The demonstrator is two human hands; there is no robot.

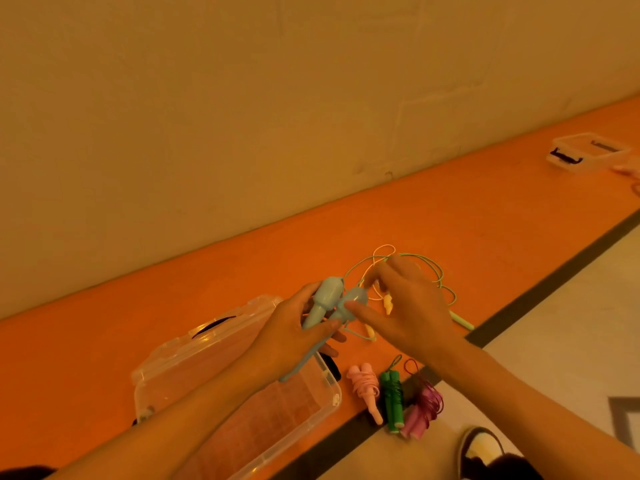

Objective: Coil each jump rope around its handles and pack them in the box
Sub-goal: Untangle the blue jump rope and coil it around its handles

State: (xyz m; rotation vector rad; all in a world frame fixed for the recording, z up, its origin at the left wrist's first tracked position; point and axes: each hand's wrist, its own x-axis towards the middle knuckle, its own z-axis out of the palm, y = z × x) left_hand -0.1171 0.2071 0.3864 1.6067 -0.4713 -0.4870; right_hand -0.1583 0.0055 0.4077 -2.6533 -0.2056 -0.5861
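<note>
Partly hidden blue handles (327,304) in left hand (287,336), right hand (410,306) grip unclear

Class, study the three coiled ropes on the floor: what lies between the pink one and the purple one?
The green rope lies between the pink rope and the purple rope, close beside both, in the head view.

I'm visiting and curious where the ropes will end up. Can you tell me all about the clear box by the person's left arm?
The clear box is a see-through plastic tub with rounded corners, sitting open on the orange floor. Its lid, with a dark handle, rests tilted at its far side. No rope shows inside. The left hand holds blue handles above it.
</note>
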